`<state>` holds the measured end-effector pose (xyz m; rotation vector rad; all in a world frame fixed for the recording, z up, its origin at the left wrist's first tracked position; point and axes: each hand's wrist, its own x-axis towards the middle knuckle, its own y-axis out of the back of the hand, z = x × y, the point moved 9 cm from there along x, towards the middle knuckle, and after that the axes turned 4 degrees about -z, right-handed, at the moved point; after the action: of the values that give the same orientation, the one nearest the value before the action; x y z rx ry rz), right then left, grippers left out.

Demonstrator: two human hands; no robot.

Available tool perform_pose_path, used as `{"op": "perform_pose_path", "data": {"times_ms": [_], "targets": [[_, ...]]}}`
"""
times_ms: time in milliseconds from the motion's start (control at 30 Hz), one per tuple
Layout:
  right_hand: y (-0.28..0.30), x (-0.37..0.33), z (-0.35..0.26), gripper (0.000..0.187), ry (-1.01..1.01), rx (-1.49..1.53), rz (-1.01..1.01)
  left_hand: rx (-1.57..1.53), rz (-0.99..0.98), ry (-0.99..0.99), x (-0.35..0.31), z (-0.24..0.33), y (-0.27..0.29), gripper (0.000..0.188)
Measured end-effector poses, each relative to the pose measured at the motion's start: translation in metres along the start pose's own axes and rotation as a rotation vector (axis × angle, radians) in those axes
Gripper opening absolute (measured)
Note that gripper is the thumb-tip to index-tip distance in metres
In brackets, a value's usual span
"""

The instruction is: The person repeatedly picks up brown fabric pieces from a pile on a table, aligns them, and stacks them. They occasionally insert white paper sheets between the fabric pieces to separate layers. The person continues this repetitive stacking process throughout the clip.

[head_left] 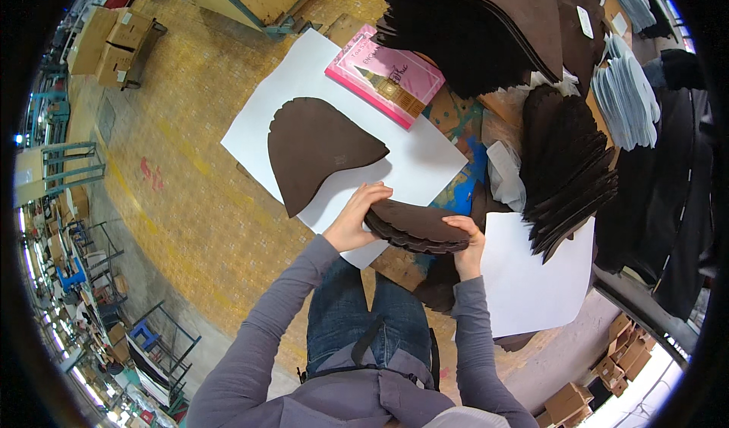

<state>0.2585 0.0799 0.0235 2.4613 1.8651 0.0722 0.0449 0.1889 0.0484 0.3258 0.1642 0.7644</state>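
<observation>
Between my two hands I hold a thick stack of dark brown cut leather pieces [420,226] with scalloped edges, just in front of my body. My left hand [357,217] grips its left end, and my right hand [466,246] is closed round its right end. Beyond my left hand, a single dark brown leather piece [323,148] with one scalloped edge lies flat on a large white sheet [262,116]. A pink book [387,75] lies on that sheet's far side.
Tall stacks of dark leather pieces [486,18] stand at the far right of the table. A fanned stack [566,166] sits nearer, beside another white sheet [539,284]. Pale grey cut pieces [626,94] are at the right edge. Cardboard boxes [121,44] stand on the floor far left.
</observation>
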Motion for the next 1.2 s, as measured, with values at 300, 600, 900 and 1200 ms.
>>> {"op": "perform_pose_path", "data": {"times_ms": [300, 600, 900, 1200], "targets": [[0.000, 0.013, 0.043, 0.055, 0.007, -0.244, 0.070, -0.009, 0.140, 0.027, 0.003, -0.029, -0.026, 0.061], [0.007, 0.011, 0.087, 0.047, -0.236, -0.007, 0.084, -0.024, 0.080, 0.141, 0.007, -0.056, -0.026, 0.043], [-0.006, -0.016, 0.061, 0.029, -0.073, -0.117, -0.007, -0.428, 0.304, 0.089, -0.026, -0.046, -0.025, 0.049], [-0.023, 0.013, 0.075, 0.032, -0.286, -0.013, 0.054, -0.053, 0.198, 0.222, -0.038, -0.081, -0.001, 0.037]]}}
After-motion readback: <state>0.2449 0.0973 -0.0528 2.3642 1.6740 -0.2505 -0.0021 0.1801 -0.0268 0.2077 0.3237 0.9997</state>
